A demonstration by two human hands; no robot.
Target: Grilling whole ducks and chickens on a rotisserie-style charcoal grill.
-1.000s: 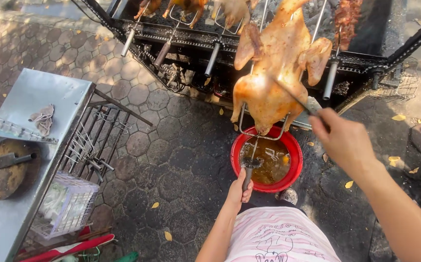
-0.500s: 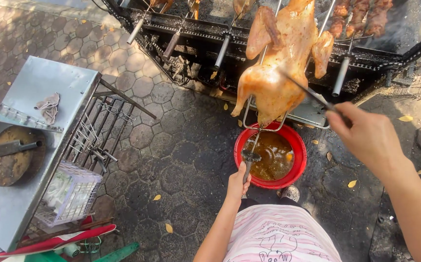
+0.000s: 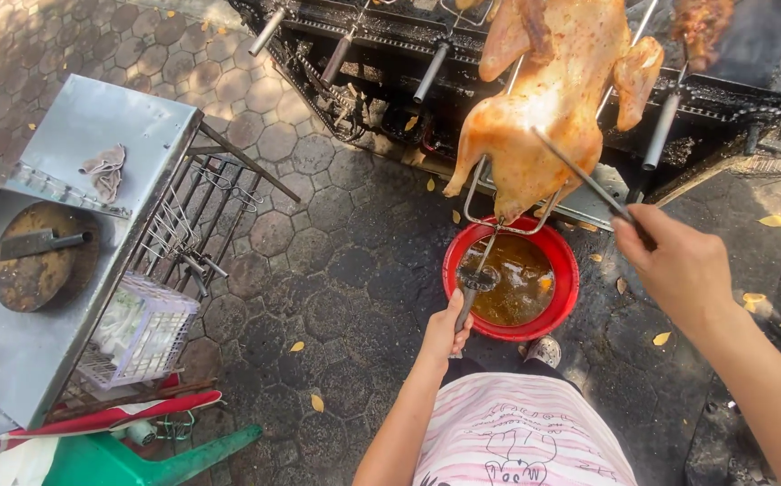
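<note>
A whole roasted chicken point(image 3: 552, 99) hangs on a metal spit rod point(image 3: 579, 175) above a red bowl point(image 3: 561, 261) of brown sauce on the paved ground. My right hand point(image 3: 678, 265) grips the near end of the spit rod and holds the bird over the bowl. My left hand point(image 3: 444, 328) holds the handle of a brush point(image 3: 473, 286) whose head sits at the bowl's near rim, just above the sauce.
A black grill point(image 3: 390, 54) with several spit handles runs along the top. At left stand a steel table point(image 3: 94, 135) with a round chopping board point(image 3: 35, 265) and cleaver, a wire rack point(image 3: 188, 216) and a white basket point(image 3: 143, 328). A green stool point(image 3: 130, 459) lies bottom left.
The view has shifted closer and to the right. My right hand has kept the chicken over the bowl, and my left hand has stayed on the brush at the bowl.
</note>
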